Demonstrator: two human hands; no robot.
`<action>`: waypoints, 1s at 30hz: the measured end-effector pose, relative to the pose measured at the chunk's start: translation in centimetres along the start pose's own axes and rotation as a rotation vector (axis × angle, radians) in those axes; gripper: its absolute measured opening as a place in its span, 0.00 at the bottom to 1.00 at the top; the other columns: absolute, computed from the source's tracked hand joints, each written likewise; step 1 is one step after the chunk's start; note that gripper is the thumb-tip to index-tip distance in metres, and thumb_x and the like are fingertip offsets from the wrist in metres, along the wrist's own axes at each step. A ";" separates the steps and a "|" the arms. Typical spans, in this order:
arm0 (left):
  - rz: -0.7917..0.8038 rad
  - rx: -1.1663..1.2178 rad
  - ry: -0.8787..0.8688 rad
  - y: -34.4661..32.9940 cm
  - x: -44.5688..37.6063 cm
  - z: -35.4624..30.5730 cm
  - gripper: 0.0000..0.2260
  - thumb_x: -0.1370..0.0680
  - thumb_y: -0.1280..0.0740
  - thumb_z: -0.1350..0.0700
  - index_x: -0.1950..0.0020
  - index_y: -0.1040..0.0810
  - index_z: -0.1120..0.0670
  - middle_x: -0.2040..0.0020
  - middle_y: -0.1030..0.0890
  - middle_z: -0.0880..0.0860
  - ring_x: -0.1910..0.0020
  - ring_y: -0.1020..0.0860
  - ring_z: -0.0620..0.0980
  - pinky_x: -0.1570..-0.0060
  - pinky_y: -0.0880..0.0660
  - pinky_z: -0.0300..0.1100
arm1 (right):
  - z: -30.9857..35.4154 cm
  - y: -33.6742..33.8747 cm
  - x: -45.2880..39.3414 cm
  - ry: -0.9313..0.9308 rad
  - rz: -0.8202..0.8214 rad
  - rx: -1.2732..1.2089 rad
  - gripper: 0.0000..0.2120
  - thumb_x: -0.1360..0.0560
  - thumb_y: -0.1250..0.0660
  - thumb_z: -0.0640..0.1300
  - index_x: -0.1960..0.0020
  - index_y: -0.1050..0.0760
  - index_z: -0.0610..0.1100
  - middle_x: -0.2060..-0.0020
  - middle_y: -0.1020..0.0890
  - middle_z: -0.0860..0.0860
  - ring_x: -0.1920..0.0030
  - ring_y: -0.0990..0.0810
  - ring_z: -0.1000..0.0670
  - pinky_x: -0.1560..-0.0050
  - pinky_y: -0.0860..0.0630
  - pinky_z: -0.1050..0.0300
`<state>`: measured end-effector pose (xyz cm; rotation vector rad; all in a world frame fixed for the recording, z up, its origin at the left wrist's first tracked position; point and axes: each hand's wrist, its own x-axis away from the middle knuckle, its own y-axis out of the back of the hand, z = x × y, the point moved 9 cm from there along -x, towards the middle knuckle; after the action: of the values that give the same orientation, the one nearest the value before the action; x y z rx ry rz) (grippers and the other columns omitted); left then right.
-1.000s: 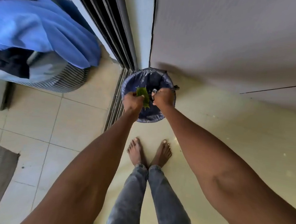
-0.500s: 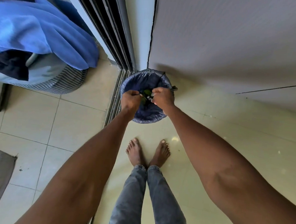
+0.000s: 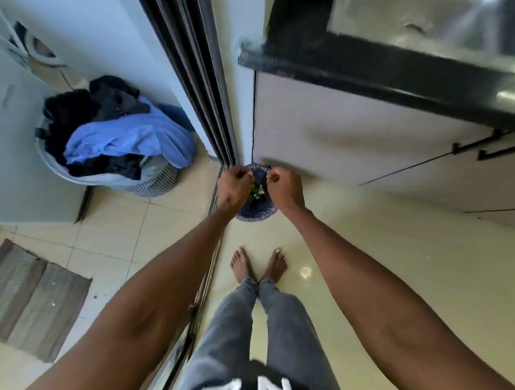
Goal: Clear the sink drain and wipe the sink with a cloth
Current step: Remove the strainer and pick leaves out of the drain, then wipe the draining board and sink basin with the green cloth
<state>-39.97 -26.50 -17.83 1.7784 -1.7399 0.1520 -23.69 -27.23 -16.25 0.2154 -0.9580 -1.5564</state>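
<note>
home kitchen — cabinets [image 3: 360, 147] | laundry basket [image 3: 106, 160] — tiled floor [image 3: 399, 235]

The bin [image 3: 256, 211] stands on the floor [image 3: 383, 249] at 12 o'clock from the feet [image 3: 257, 266], against the foot of the cabinet [image 3: 360, 141]. Scraps [image 3: 254, 194] lie inside it. The left hand [image 3: 235, 185] and right hand [image 3: 285, 187] hang over the bin, side by side. The counter [image 3: 395, 79] tops the cabinet at 1 o'clock. The door track [image 3: 198, 69] runs from the bin toward 11 o'clock. The laundry basket [image 3: 110, 151] sits at 10 o'clock beyond that track, clothes piled in it. The mat [image 3: 26, 297] lies at 8 o'clock.
</note>
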 end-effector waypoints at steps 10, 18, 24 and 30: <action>0.003 0.150 -0.280 3.0 9.4 -18.8 0.07 0.26 0.38 0.63 0.56 0.20 0.56 0.63 0.17 0.54 0.66 0.19 0.50 0.63 0.21 0.45 | 10.0 17.3 5.7 0.142 -0.288 -0.196 0.07 0.31 0.35 0.33 0.59 0.21 0.43 0.58 0.18 0.48 0.57 0.21 0.49 0.55 0.22 0.55; -0.050 0.183 -0.463 -0.6 8.1 -31.1 0.06 0.26 0.36 0.59 0.58 0.20 0.51 0.64 0.16 0.53 0.64 0.17 0.51 0.60 0.18 0.50 | 12.9 28.9 1.2 0.282 -0.418 -0.218 0.07 0.29 0.34 0.34 0.58 0.20 0.43 0.59 0.17 0.48 0.58 0.20 0.51 0.54 0.22 0.56; -0.239 0.153 -0.504 -4.5 6.2 -38.1 0.06 0.27 0.36 0.58 0.57 0.19 0.52 0.64 0.17 0.50 0.63 0.18 0.49 0.59 0.22 0.43 | 13.2 37.1 -4.9 0.400 -0.427 -0.212 0.06 0.31 0.33 0.34 0.57 0.20 0.42 0.60 0.17 0.49 0.58 0.20 0.51 0.53 0.22 0.57; -0.440 0.155 -0.471 -7.5 4.9 -43.0 0.04 0.27 0.35 0.61 0.58 0.20 0.55 0.63 0.20 0.49 0.61 0.23 0.49 0.59 0.30 0.36 | 12.7 42.1 -10.5 0.440 -0.331 -0.175 0.06 0.30 0.34 0.34 0.57 0.19 0.40 0.60 0.16 0.48 0.58 0.20 0.51 0.53 0.24 0.57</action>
<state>-17.64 -9.49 15.92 2.4104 -1.6130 -0.3540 2.02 -8.99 16.10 0.5888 -0.4515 -1.7834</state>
